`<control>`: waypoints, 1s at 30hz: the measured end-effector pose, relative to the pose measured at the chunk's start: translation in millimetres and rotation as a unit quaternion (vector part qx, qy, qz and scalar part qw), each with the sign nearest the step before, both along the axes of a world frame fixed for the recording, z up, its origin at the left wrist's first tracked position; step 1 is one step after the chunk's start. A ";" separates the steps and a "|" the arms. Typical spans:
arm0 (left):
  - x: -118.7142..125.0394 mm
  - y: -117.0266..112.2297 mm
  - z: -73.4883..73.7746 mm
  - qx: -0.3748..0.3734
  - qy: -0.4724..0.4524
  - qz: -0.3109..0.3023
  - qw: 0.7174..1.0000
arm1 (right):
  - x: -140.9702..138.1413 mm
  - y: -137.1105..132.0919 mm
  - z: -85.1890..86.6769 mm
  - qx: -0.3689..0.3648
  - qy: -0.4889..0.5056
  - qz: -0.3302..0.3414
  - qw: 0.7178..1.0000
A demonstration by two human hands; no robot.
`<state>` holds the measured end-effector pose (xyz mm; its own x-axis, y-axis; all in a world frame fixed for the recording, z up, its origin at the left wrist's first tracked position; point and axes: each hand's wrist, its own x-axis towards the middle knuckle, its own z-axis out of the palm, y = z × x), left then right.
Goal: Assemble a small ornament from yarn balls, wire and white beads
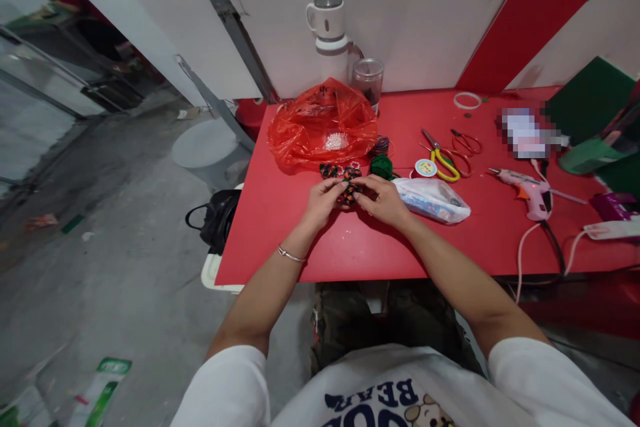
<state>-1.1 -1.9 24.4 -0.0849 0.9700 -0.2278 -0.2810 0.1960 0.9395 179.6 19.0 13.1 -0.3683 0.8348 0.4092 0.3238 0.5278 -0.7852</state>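
Note:
Between my fingertips is a small dark piece with orange and green flecks [349, 196]; its exact kind is too small to make out. My left hand [321, 203] pinches it from the left, and my right hand [384, 203] grips its right side. Just beyond lies a similar dark flecked piece [329, 170] with pale beads next to it. A ball of green yarn [381, 167] rests past my right hand. The red plastic bag [320, 110] behind has a cluster of white pearl beads [335, 141] at its front.
On the red table [280, 260] are a white pouch [433, 200], a thread spool [425, 168], yellow-handled pliers [447, 167], scissors [467, 142] and a pink glue gun [530, 193] with trailing cords. A clear jar [369, 77] stands at the wall. A black bag [220, 220] sits left of the table.

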 end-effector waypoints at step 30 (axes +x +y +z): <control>-1.3 -1.1 -8.5 0.002 -0.026 -0.019 0.999 | -1.3 1.8 -1.9 0.006 0.001 -0.041 0.999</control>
<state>-2.4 -3.0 15.9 -0.0370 0.9730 -0.2279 -0.3218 0.2043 0.9245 178.4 20.8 11.2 -0.2982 0.8573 0.4196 0.3655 0.5087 -0.7795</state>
